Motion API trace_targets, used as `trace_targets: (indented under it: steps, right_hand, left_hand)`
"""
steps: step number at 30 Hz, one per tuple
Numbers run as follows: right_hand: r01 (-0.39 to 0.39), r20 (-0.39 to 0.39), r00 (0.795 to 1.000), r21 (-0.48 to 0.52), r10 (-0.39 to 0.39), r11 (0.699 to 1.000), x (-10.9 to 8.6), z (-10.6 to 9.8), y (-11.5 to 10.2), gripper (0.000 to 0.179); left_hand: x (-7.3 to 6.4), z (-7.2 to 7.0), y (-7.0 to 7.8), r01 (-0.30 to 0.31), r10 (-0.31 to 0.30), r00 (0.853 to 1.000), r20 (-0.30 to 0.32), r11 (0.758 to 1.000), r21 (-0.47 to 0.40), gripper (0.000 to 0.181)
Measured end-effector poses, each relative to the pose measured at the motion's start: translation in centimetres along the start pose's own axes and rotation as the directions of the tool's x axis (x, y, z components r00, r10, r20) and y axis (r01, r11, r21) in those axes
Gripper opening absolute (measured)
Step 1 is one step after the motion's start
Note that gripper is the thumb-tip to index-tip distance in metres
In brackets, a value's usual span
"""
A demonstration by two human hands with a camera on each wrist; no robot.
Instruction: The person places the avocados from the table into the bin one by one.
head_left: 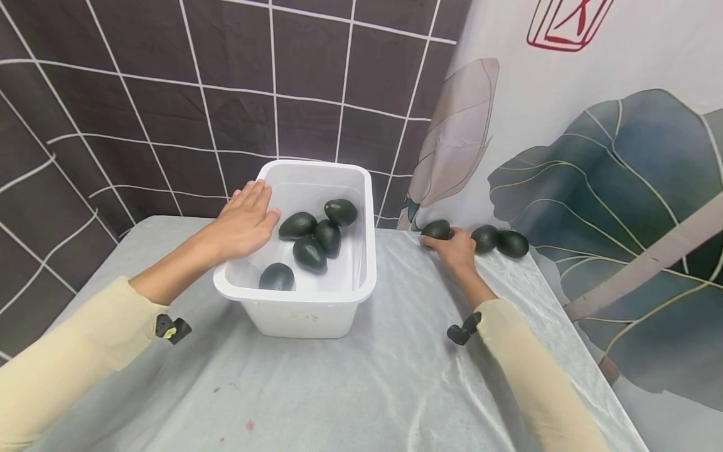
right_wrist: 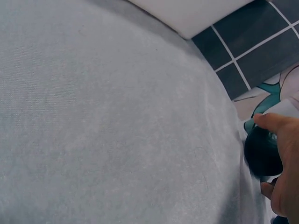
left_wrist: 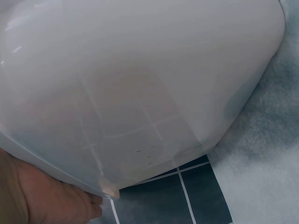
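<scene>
On the grey cloth (head_left: 395,376), right of the white plastic tub (head_left: 299,319), one avocado (head_left: 436,228) is pinched by the right hand (head_left: 459,248); the tub's rim (head_left: 294,297) is touched by the outstretched left hand (head_left: 244,223).

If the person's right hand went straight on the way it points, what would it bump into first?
Beyond the avocado it grips, the right hand would probably meet the white printed hanging behind the table; how near that is remains unclear.
</scene>
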State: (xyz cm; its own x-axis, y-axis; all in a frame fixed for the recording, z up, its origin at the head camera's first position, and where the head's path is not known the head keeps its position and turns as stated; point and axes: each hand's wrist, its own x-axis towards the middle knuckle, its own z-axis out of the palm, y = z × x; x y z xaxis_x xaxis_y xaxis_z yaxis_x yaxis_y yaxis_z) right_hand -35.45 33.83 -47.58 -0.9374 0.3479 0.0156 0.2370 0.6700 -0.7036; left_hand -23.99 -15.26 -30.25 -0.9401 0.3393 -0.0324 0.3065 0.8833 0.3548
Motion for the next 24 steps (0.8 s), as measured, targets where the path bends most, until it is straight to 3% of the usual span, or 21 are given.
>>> trace_targets:
  steps: [12, 20, 24]
  right_hand:
    - [-0.008, 0.005, 1.000, 0.012, 0.008, 1.000, 0.7, 0.1, 0.2, 0.093]
    - [-0.034, 0.047, 0.998, 0.015, 0.033, 0.999, 0.9, -0.5, 0.7, 0.104]
    - [-0.021, 0.042, 0.999, 0.014, 0.020, 1.000, 0.5, -1.0, 0.6, 0.102]
  left_hand:
    - [0.0, -0.1, -0.1, -0.002, 0.002, 1.000, 0.003, 1.000, -0.005, 0.076]
    - [0.0, -0.1, -0.1, -0.004, 0.004, 1.000, 0.002, 1.000, -0.003, 0.075]
    - [0.0, -0.1, -0.1, -0.005, 0.005, 1.000, 0.001, 1.000, -0.004, 0.076]
